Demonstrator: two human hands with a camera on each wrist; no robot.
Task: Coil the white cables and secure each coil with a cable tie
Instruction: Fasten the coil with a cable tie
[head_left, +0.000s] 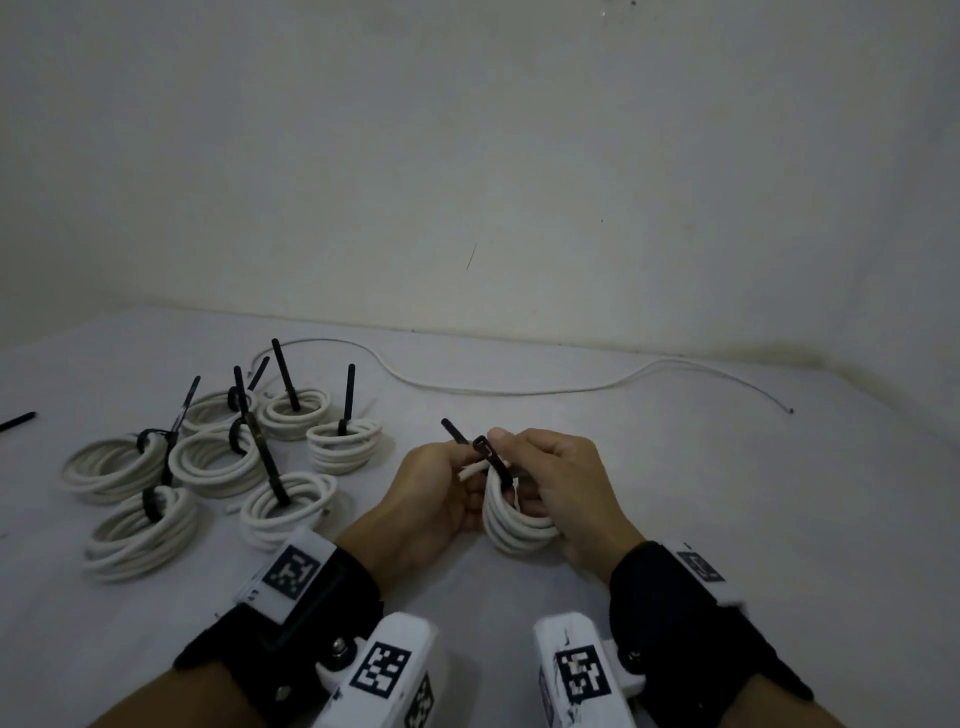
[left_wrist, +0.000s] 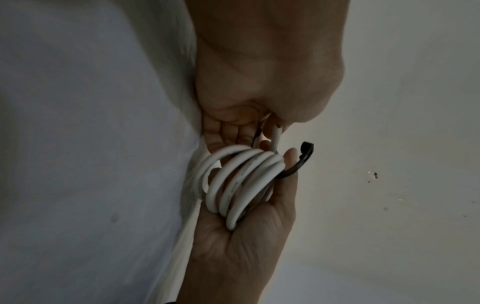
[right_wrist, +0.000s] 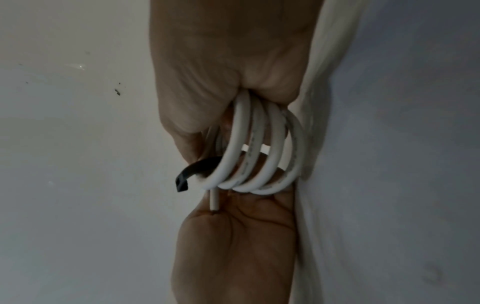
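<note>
Setting: a pale, scuffed plaster wall (head_left: 519, 156) rising behind a flat surface under a white cloth (head_left: 675, 467); dim light throughout.

Item in hand: one coil of thick white round cable (head_left: 514, 525), about four turns, held upright just above the cloth at centre, between both hands; one cut end of the cable pokes out toward the left palm in the right wrist view.

Left hand (head_left: 431, 499): fingers curled against the left side of the coil, thumb and fingertips pinching one end of the black plastic cable tie (head_left: 491, 457); grip closed on the tie and coil.

Right hand (head_left: 561, 483): fingers wrapped through and around the right side of the coil, thumb pressed at the top beside the tie's head; grip closed on the coil.

Cable tie: passes through the middle of the coil; both ends stand up above the turns, apart, not joined.

Elsewhere on the cloth, to the left: seven finished coils of white cable (head_left: 218, 462), grouped close, each banded with a black tie whose long tail sticks up; a loose black tie (head_left: 18, 421) at the far left edge; one long uncoiled white cable (head_left: 519, 392) trailing along the back near the wall.

Wrists: black straps carrying white blocks with printed square markers (head_left: 293, 569).
</note>
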